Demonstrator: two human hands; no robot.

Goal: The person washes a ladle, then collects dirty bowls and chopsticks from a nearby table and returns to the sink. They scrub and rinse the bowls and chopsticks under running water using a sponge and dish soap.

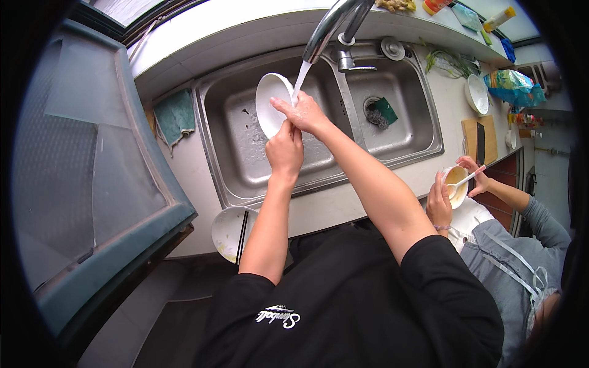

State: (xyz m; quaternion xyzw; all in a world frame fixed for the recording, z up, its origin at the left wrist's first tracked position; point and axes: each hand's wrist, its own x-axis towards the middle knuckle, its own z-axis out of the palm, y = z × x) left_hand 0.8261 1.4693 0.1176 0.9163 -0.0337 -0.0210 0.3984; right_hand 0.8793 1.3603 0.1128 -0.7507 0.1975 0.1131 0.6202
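A white bowl [271, 99] is tilted on its side over the larger basin of the steel double sink [317, 172]. My right hand [304, 112] grips the bowl's right side, its thumb over the inner face. Lower down, my left hand [284, 149] is closed at the near edge of the same bowl. A stream of water [301, 78] runs from the chrome faucet [317, 41] onto the bowl's rim by my right hand. Drops and a few dark scraps lie on the basin floor.
Chopsticks [242, 234] rest across a soiled white bowl [225, 234] near my left forearm. The smaller basin holds a green scouring pad [385, 110] and steel wool [378, 119]. A green cloth [176, 117] lies left. At right, another person's hands hold a bowl [455, 186] with a spoon.
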